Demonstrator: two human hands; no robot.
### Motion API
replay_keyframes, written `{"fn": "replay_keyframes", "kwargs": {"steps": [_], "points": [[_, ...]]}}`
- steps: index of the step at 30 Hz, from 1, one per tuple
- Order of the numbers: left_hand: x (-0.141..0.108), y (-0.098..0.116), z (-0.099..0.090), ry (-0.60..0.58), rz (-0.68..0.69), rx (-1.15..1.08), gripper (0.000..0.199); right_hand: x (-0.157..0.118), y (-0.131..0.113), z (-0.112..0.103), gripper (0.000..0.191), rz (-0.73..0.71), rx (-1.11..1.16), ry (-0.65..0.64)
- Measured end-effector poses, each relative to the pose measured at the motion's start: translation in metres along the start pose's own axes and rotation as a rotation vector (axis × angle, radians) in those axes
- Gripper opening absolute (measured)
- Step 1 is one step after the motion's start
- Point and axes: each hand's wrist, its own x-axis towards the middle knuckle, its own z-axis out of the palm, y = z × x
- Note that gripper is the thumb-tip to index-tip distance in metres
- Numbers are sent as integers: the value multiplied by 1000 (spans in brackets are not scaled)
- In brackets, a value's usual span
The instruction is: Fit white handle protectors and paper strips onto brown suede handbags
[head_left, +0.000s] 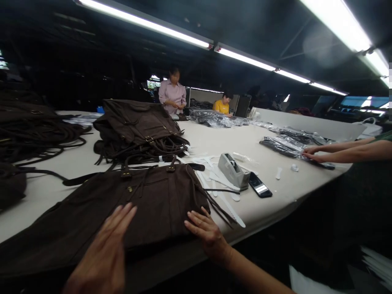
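Fig. 1. Left hand (pixel 102 253) open, fingers spread, at a brown bag (pixel 122 208) lying flat at the near edge of the counter (pixel 294 192); right hand (pixel 206 232) also open, resting on the bag's right end, grasping nothing. Farther right, tape dispenser (pixel 232 171) and phone (pixel 260 184). Far left, second bag (pixel 137 126) in a heap. Right, a co-worker's hands (pixel 318 153) on plastic-wrapped goods (pixel 281 147).
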Motion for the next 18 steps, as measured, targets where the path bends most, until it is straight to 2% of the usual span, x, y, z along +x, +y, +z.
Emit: {"fn": "replay_keyframes", "kwargs": {"steps": [3,5,6,8,11,13,15,18], "points": [[57,11,48,-104,-61,75,52,-1,-1,0,62,-19,-37,26],[85,4,81,-215,-132,201,57,-2,-4,0,66,-13,-81,22],[90,-3,96,-257,-138,252,59,-4,-6,0,69,0,-108,15],[82,-19,122,-336,-73,276,57,-7,-11,3,75,42,-160,-1],[44,-40,145,-464,104,139,50,-12,-20,9,82,87,-177,2],[24,-46,149,-520,185,61,49,-13,-26,8,83,108,-126,4],[18,-46,147,-577,233,7,50,-10,-30,-1,78,144,-19,-12],[25,-40,143,-674,216,-51,52,8,-33,-30,46,232,225,-50]]}}
